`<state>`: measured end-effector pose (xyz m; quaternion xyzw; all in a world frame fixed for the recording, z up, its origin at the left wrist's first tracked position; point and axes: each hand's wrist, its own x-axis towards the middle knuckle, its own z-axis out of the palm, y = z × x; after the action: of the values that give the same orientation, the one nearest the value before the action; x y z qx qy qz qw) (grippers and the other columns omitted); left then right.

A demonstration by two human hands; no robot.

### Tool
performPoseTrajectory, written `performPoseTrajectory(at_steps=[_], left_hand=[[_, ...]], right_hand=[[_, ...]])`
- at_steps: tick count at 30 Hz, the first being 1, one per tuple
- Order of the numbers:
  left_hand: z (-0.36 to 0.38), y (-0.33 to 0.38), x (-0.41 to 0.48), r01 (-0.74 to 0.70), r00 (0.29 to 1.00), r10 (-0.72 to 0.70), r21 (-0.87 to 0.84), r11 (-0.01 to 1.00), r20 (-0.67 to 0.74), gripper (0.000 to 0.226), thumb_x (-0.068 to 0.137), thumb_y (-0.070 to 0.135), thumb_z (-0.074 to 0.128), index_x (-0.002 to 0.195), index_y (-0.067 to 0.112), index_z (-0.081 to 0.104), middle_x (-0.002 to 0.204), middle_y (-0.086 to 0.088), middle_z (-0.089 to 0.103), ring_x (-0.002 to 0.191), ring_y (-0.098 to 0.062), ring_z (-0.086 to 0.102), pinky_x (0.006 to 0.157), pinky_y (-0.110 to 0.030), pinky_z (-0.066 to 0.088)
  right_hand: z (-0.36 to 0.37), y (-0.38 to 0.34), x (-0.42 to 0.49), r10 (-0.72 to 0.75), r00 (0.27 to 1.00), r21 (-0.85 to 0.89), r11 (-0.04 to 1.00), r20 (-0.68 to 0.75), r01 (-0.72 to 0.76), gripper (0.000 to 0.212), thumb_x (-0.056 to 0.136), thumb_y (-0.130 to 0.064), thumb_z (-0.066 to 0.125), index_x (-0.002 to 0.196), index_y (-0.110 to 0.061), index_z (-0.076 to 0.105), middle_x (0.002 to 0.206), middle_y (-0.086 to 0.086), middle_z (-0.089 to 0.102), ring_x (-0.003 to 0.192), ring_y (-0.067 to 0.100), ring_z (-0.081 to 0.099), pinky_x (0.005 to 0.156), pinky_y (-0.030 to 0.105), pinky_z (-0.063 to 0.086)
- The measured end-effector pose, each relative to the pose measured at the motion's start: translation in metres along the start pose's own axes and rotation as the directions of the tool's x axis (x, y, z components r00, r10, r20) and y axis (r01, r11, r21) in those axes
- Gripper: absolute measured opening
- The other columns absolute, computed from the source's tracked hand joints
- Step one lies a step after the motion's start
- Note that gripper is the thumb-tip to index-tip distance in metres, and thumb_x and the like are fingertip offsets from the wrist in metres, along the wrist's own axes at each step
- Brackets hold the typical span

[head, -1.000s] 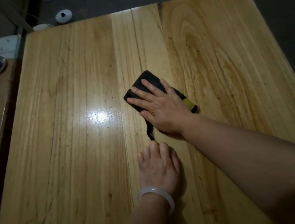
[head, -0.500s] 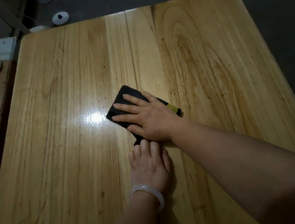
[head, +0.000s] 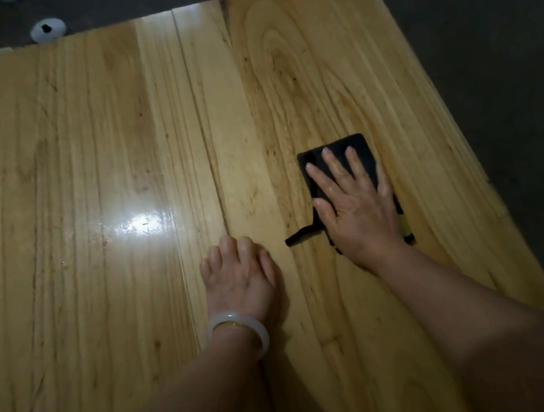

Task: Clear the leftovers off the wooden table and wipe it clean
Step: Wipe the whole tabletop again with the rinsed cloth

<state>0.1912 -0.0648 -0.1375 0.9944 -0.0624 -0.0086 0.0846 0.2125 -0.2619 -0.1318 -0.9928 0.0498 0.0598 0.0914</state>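
A light wooden table (head: 95, 151) fills the view. On its right half lies a folded black cloth (head: 359, 151) with a thin strap trailing to the left and a yellow tag at its near edge. My right hand (head: 355, 203) presses flat on the cloth with straight, spread fingers. Resting palm-down on the bare wood near the middle is my left hand (head: 242, 273), holding nothing, a pale bangle on its wrist. The two hands are apart.
A glossy light reflection (head: 140, 226) shines on the wood left of my left hand. A white round object (head: 48, 30) lies on the dark floor beyond the far left corner. The table's right edge runs close to the cloth.
My right hand has slid the black cloth from the table's middle, beside the reflection, over to the right half. My left hand stays planted on the wood.
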Motion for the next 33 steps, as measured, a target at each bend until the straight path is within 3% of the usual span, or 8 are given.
performPoseTrajectory(at_steps=[8, 17, 25, 33], left_hand=[[-0.002, -0.002, 0.0, 0.004, 0.998, -0.002, -0.029, 1.0, 0.064, 0.024, 0.093, 0.032, 0.031, 0.093, 0.015, 0.047, 0.097, -0.006, 0.042, 0.09, -0.023, 0.037, 0.084, -0.039, 0.034], [-0.001, -0.004, -0.001, -0.039, 0.999, 0.04, -0.057, 0.998, 0.02, 0.023, 0.095, 0.03, 0.032, 0.093, 0.012, 0.046, 0.099, -0.011, 0.043, 0.093, -0.028, 0.038, 0.087, -0.042, 0.031], [-0.004, -0.002, -0.002, -0.031, 0.999, 0.032, -0.072, 0.997, 0.014, 0.019, 0.093, 0.028, 0.036, 0.092, 0.012, 0.046, 0.095, -0.009, 0.04, 0.091, -0.027, 0.037, 0.085, -0.041, 0.031], [-0.004, 0.002, -0.003, 0.008, 1.0, -0.006, -0.065, 0.998, 0.028, 0.022, 0.094, 0.03, 0.036, 0.093, 0.012, 0.048, 0.096, -0.008, 0.041, 0.092, -0.027, 0.038, 0.089, -0.044, 0.033]], right_hand=[[0.023, -0.046, -0.098, 0.046, 0.998, 0.057, 0.997, -0.035, -0.044, 0.055, 0.101, -0.044, 0.019, 0.155, -0.036, 0.015, 0.165, -0.008, 0.004, 0.152, 0.021, -0.003, 0.118, 0.06, 0.007], [0.037, -0.102, -0.157, 0.06, 0.998, 0.108, 0.992, -0.002, -0.06, 0.057, 0.101, -0.043, 0.025, 0.156, -0.032, 0.013, 0.165, -0.006, 0.002, 0.152, 0.023, -0.007, 0.116, 0.062, 0.003], [0.029, -0.049, -0.156, -0.13, 0.991, 0.092, 0.988, 0.035, 0.126, 0.055, 0.101, -0.045, 0.03, 0.155, -0.038, 0.018, 0.165, -0.011, 0.003, 0.152, 0.017, -0.006, 0.118, 0.06, 0.004], [0.008, 0.053, -0.152, 0.051, 0.999, 0.015, 0.999, 0.006, -0.052, 0.057, 0.098, -0.05, 0.024, 0.154, -0.04, 0.016, 0.164, -0.011, 0.008, 0.152, 0.019, 0.002, 0.118, 0.06, 0.011]])
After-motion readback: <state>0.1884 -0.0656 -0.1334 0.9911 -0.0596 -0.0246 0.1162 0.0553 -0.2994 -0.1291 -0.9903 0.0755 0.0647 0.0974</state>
